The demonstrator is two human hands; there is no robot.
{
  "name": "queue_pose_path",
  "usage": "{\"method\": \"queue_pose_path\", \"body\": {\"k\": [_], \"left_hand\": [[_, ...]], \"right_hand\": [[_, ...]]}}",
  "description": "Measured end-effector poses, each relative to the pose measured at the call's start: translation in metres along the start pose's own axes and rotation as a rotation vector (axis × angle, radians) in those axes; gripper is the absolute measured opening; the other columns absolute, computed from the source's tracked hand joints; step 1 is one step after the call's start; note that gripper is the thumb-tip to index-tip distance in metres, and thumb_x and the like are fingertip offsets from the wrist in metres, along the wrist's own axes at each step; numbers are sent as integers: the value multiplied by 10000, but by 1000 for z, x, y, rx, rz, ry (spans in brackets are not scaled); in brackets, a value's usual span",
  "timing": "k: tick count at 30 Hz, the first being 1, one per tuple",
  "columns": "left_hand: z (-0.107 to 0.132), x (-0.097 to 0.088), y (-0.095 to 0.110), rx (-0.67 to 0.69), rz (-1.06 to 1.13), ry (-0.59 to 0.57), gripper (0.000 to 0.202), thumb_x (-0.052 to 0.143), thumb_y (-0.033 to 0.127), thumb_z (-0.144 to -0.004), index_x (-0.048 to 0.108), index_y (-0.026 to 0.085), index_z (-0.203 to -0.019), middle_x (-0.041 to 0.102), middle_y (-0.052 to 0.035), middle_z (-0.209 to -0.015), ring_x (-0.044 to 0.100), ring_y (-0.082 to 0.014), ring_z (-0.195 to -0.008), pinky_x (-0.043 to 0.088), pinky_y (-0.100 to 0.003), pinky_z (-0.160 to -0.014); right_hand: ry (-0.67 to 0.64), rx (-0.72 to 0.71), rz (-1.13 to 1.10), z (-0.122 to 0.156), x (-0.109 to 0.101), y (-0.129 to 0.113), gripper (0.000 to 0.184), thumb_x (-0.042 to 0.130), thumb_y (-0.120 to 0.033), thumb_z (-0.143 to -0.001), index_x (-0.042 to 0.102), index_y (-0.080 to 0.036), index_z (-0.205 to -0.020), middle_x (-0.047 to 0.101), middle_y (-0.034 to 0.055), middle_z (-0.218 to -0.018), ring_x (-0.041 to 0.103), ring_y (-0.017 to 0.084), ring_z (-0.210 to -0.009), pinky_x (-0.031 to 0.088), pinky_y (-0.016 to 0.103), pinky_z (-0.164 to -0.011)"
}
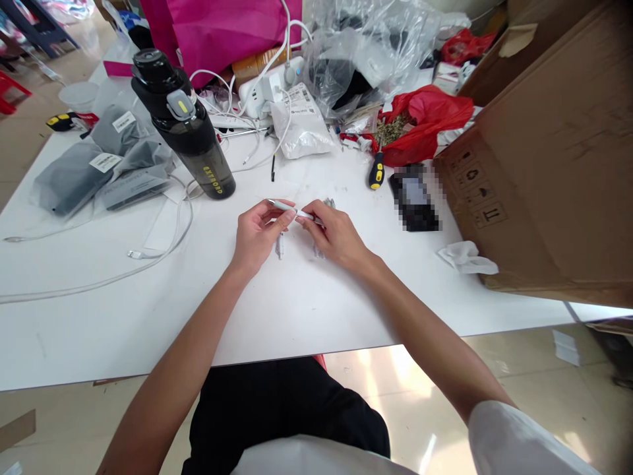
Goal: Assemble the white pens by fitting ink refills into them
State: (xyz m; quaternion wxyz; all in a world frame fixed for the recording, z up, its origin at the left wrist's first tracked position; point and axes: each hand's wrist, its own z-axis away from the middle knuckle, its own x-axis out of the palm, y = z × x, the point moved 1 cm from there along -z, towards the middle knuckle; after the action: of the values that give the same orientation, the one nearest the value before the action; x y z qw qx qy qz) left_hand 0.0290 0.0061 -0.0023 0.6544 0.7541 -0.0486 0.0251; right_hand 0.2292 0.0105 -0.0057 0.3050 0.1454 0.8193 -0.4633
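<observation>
Between my two hands a slim white pen point(283, 206) with a silvery end is held level above the table. The fingers of my left hand point(258, 232) pinch its left part, and my right hand point(333, 231) grips the right part, so the fingertips nearly meet at its middle. Under my left hand lies another pale pen point(280, 247), partly covered by the fingers. More pale, pen-like pieces point(319, 251) show beside and beneath my right hand, mostly hidden. A thin black stick, perhaps a refill point(273, 167), rests farther back.
On the white table point(316, 310) stand a black bottle point(208, 155) at left and a cardboard box point(554, 171) at right. Behind are a screwdriver point(376, 171), a red bag point(425, 125) of small parts, a white parcel point(304, 125) and a power strip point(257, 92). Cables point(163, 247) cross the left side.
</observation>
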Motion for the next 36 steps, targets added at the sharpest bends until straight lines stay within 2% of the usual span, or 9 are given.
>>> {"method": "queue_pose_path", "body": {"k": [4,7,12,17,22,26,30,33,36], "left_hand": [[-1,0,-3,33,-52,-7,363,940,536,-876,849,216,-1021,834,-83,-1098,753,-209,-955,616,-294,-755],[-1,0,-3,57,-88,-22,341,913,531,-906,847,210,-1000,832,-85,-1095,728,-189,-900,611,-295,-749],[-2,0,-3,61,-87,-20,426,929,596,-881,827,206,-1019,826,-98,-1137,748,-210,-986,615,-288,-762],[-2,-1,-4,73,-94,-31,450,913,627,-894,816,209,-1030,815,-104,-1161,739,-211,-995,612,-285,-748],[-2,-1,-4,62,-89,-31,467,912,642,-891,811,212,-1045,811,-100,-1177,739,-205,-982,609,-280,-748],[-2,-1,-2,57,-78,-26,463,916,637,-889,811,212,-1038,810,-98,-1156,735,-201,-969,606,-275,-746],[-2,0,-1,51,-63,-19,460,925,631,-879,813,210,-1026,811,-102,-1155,730,-197,-949,601,-278,-748],[-2,0,0,46,-66,-10,454,927,626,-873,818,213,-1027,811,-101,-1143,734,-204,-960,600,-284,-753],[-2,-1,1,49,-68,-2,419,929,592,-881,821,214,-1025,814,-97,-1140,732,-200,-956,596,-282,-758]], "right_hand": [[-25,-44,7,-1,-2,-3,428,413,-570,-1215,656,-239,-1096,724,57,-990,643,208,-871,447,346,-783],[-28,-51,-5,-1,-1,-3,494,352,-577,-1225,660,-235,-1044,724,63,-976,642,206,-866,452,353,-790],[13,8,-114,-1,-1,-1,444,556,-689,-1136,609,-249,-1133,741,41,-972,608,190,-771,470,340,-732],[-41,20,-105,-2,-2,-2,455,454,-657,-1181,640,-245,-1131,765,47,-962,667,209,-839,463,347,-767],[6,34,-168,-3,-1,-2,404,597,-639,-1130,617,-237,-1108,732,28,-940,633,190,-787,469,332,-754],[-30,34,-169,-3,-2,-4,400,513,-598,-1176,664,-233,-1111,753,43,-966,674,206,-866,477,343,-801],[-11,57,-165,-3,-3,-5,441,574,-672,-1128,645,-237,-1116,751,40,-963,631,195,-799,471,335,-757],[-45,56,-149,-2,-3,-5,460,489,-651,-1169,678,-238,-1098,755,38,-941,622,190,-787,467,342,-779],[-26,71,-174,-2,-2,-4,431,549,-661,-1145,650,-242,-1169,747,30,-950,611,184,-764,459,330,-752]]}}
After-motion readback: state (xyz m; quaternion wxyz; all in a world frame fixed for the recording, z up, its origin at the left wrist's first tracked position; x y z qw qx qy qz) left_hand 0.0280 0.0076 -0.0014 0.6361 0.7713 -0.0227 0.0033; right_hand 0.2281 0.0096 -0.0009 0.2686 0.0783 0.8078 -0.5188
